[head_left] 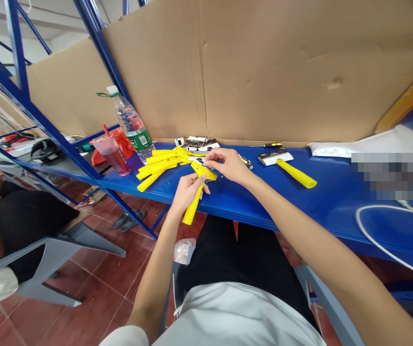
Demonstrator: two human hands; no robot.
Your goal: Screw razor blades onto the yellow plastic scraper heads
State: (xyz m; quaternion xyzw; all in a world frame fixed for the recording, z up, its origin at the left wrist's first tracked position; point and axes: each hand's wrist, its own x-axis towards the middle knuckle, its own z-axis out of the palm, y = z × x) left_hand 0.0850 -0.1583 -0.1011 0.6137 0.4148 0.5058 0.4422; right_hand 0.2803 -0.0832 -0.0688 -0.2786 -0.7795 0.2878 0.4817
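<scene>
Holds a yellow tool (193, 209) in the left grip (189, 190), closed around the handle just below the head (200, 168), apparently to leave the head exposed and turned up toward the right grip (224, 162). Carries the tool at the front edge of the worktop (329, 199), handle slanting down past that edge toward the lap, likely to let the length hang without knocking the surface. Sets the right grip narrow at the head, thumb and forefinger bent close together, forearm slanting in from the right, as if for fine work at a small spot. No making out any small part between those fingertips, nor whether pinching or merely touching. Left of the left grip, near the front edge, a pile (159, 168) of similar yellow tools, handle ends fanned toward the worktop's left end, probably for easy picking up. On the right, a lone tool (296, 174) with a printed card (274, 156) at the head, well apart from the pile, perhaps to avoid mixing. By the back edge, loose cards (201, 142) and a screwdriver (273, 144), seemingly handy yet out of the way. Toward the left end, a bottle (139, 137) and a cup (116, 156), presumably there to spare the working middle.
</scene>
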